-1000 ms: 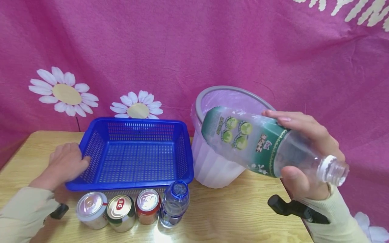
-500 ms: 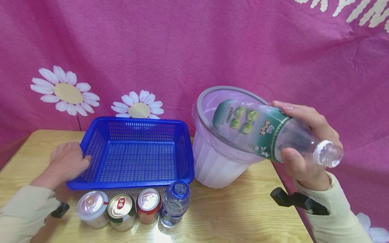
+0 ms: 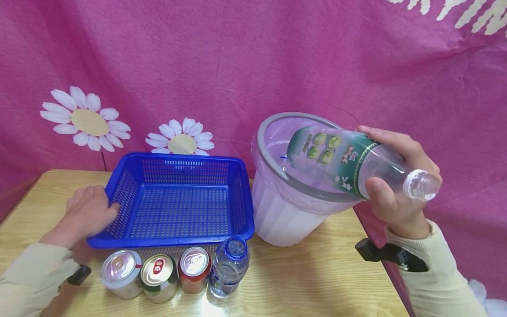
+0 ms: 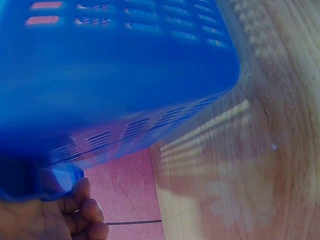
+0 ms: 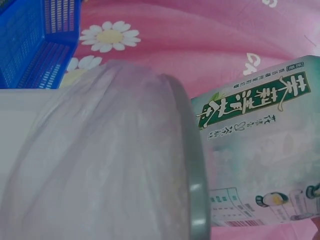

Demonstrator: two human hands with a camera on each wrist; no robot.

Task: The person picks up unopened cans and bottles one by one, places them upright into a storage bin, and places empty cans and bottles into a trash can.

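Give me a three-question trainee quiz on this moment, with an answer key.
1. How many cans stand along the near side of the blue basket?
2. True or false: the right hand points the green-labelled bottle's mouth at the bin.
3. The left hand grips: A) a can; B) the blue basket; C) the bin.

Key: 1. Three. 2. False: the right hand holds the green-labelled bottle with its base toward the bin. 3. B.

The base of the bottle (image 3: 332,160), previously overlapping the left rim of the bin (image 3: 277,211), now shows within that rim; the right hand (image 3: 398,209) has risen.
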